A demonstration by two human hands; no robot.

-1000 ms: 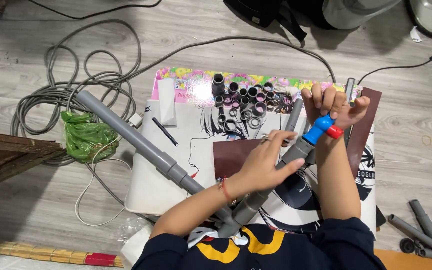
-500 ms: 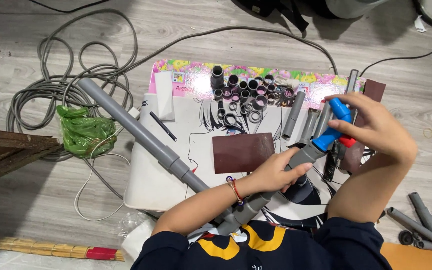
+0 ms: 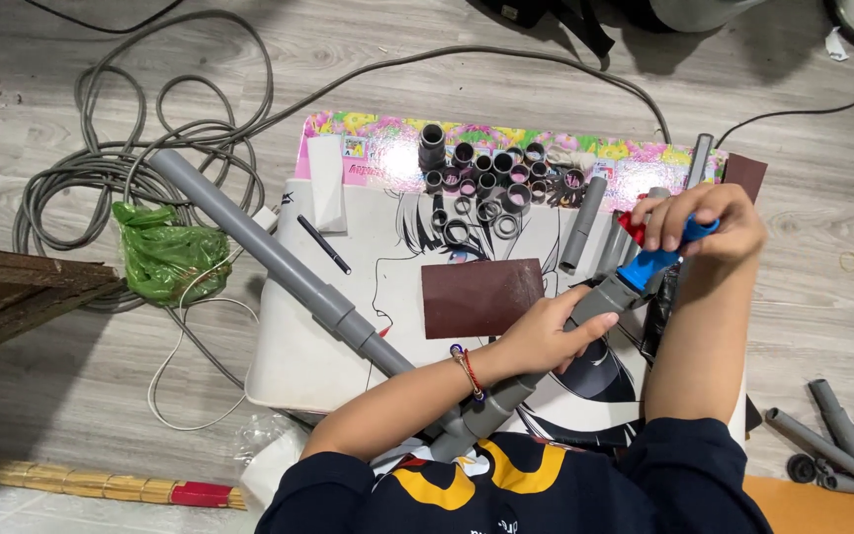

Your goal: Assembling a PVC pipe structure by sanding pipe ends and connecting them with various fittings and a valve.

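Note:
My left hand (image 3: 550, 333) grips a grey plastic pipe (image 3: 506, 394) that runs from my lap up to the right. At the pipe's upper end, my right hand (image 3: 701, 223) is closed on a blue-handled tool with a red tip (image 3: 652, 261). A longer grey pipe with a coupling (image 3: 279, 262) slants from the upper left down to a joint near my chest. Both pipes lie over a white printed sheet (image 3: 308, 346).
A brown sandpaper sheet (image 3: 480, 297) lies left of my left hand. Several short pipe fittings and rings (image 3: 491, 183) cluster at the sheet's top, beside short pipe lengths (image 3: 583, 223). A black pen (image 3: 325, 244), coiled grey cable (image 3: 111, 168), green bag (image 3: 165, 259), wooden piece (image 3: 12, 297), more pipes (image 3: 837, 440).
My right hand swung out to the right with the blue tool, then came back in to the pipe's upper end. My left hand kept its grip on the pipe.

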